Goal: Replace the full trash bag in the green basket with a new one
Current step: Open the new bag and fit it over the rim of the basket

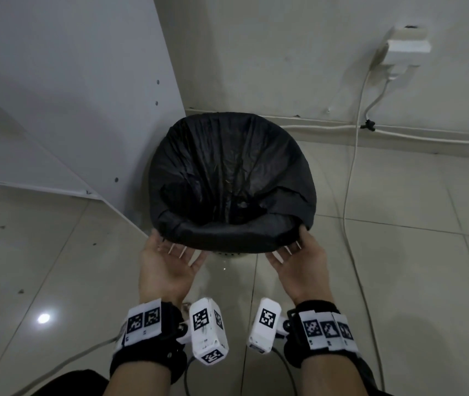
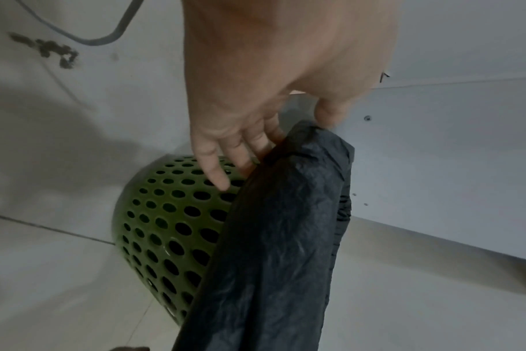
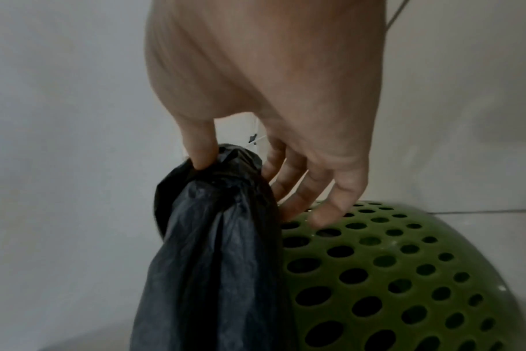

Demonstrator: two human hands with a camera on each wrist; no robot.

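Left hand [image 1: 167, 264] and right hand [image 1: 302, 261] pinch the black bag [image 1: 227, 172] rim — green basket [image 2: 165, 225] cornered by walls.

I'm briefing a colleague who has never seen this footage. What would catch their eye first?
First the black trash bag, stretched over the rim of a basket in the corner between a white cabinet panel and the wall. Next the two hands: the left hand and right hand each hold the bag's folded near edge. The wrist views show the green basket, perforated with round holes, under the bag.
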